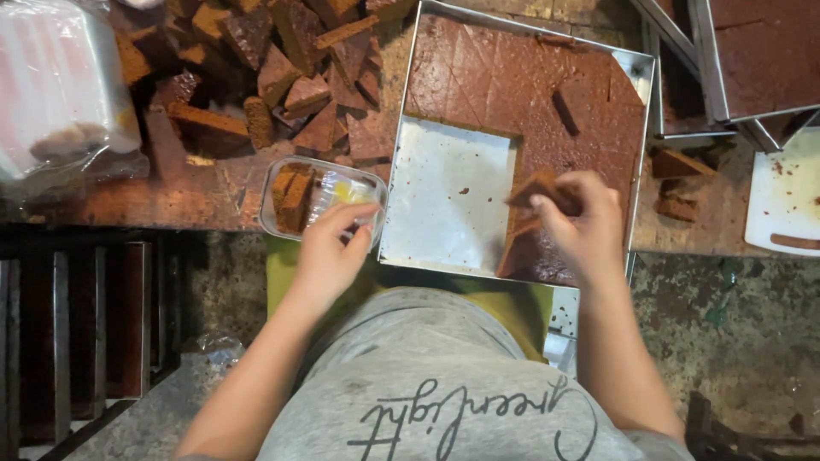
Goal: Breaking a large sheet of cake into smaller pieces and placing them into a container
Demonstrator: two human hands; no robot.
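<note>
A square metal baking tray [444, 205] holds a brown sheet cake [521, 85], part of it cut away to bare metal. My right hand [585, 226] is over the tray's near right part, pinching a brown cake piece [540, 189] lifted off the slab. My left hand [329, 252] grips the near rim of a small clear plastic container [320, 198]. Two cake slices [293, 196] stand at the container's left end.
A heap of cut cake pieces [282, 77] lies on the wooden table behind the container. A clear plastic bag [60, 94] sits at far left. More trays with cake [760, 51] and a white board [786, 196] stand at right.
</note>
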